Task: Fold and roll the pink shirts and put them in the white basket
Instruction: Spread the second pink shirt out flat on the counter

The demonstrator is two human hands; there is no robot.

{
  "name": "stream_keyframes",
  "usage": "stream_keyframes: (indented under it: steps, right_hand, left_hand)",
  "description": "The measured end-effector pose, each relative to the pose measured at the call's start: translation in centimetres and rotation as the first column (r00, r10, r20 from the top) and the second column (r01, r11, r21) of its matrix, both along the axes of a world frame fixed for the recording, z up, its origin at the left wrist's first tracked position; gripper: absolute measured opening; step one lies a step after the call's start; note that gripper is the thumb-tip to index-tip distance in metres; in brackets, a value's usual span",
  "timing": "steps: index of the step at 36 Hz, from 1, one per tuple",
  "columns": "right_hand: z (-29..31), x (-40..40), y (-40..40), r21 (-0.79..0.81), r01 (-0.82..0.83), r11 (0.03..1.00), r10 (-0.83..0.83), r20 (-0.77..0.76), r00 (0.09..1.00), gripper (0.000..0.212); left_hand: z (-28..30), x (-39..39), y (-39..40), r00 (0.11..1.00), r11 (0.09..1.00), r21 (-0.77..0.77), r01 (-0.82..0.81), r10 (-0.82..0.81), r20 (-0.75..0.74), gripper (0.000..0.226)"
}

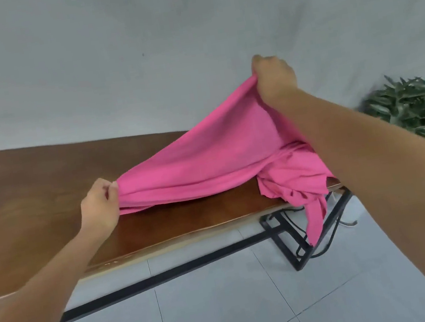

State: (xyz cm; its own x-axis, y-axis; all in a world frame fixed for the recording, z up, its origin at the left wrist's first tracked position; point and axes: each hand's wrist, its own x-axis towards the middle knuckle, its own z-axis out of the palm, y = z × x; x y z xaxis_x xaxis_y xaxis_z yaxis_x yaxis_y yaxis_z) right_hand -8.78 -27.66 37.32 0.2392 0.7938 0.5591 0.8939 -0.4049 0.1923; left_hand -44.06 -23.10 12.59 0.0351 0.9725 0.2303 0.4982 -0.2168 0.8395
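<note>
- Spreading out the pink shirt (205, 159) is the step you are in, I judge; no fold is made yet.
- Your left hand (98, 204) pinches one edge of it, fingers clamped on the cloth, low over the table (30, 195) at about 9 o'clock from the shirt.
- Your right hand (273, 78) grips another edge, fingers curled round it, raised at about 1 o'clock.
- Between your hands the shirt is stretched in a slope. Its other part lies crumpled on the table's right end, at 4 o'clock, and one strip hangs over the edge toward the floor (229, 311).
- Next, I think you must pull the whole shirt onto the table and lay it flat.
- No white basket is visible.
</note>
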Motion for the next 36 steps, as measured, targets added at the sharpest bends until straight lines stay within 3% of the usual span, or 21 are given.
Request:
stream_keyframes:
  steps: [8, 15, 20, 26, 29, 31, 36]
  right_hand:
    - [6.0, -5.3, 0.8, 0.105, -0.044, 0.994, 0.042, 0.019, 0.999, 0.034]
    - [6.4, -9.0, -0.1, 0.096, -0.068, 0.993, 0.060, 0.079, 0.995, 0.028]
    - [4.3, -13.0, -1.9, 0.011, -0.091, 0.996, 0.088, 0.147, 0.985, 0.022]
    - [-7.1, -16.8, -5.9, -0.213, -0.221, 0.952, 0.267, 0.216, 0.939, 0.017]
    - [-15.4, -18.0, -8.7, -0.398, -0.207, 0.894, 0.308, 0.209, 0.928, 0.032]
    - [-20.5, -18.5, -10.7, -0.468, -0.243, 0.849, 0.334, 0.119, 0.935, 0.044]
    - [-29.3, -20.2, -14.4, -0.495, -0.280, 0.823, 0.298, -0.044, 0.953, 0.044]
  left_hand:
    - [6.2, -5.8, 2.7, 0.996, 0.987, 0.150, -0.065, 0.054, 0.074, 0.027]
    - [8.4, -12.1, 3.5, 0.994, 0.969, 0.223, -0.104, 0.094, 0.056, 0.029]
    - [6.6, -16.9, 1.4, 0.993, 0.967, 0.226, -0.115, 0.111, 0.033, 0.027]
    - [-2.3, -23.8, -3.6, 0.992, 0.994, 0.093, -0.058, 0.068, -0.107, 0.026]
    - [-8.2, -27.2, -6.3, 0.987, 0.997, 0.016, -0.073, 0.074, -0.142, 0.026]
    - [-12.0, -29.6, -8.1, 0.987, 0.996, -0.035, -0.087, 0.081, -0.141, 0.025]
    - [-17.5, -35.0, -11.1, 0.972, 0.987, -0.113, -0.112, 0.085, -0.221, 0.028]
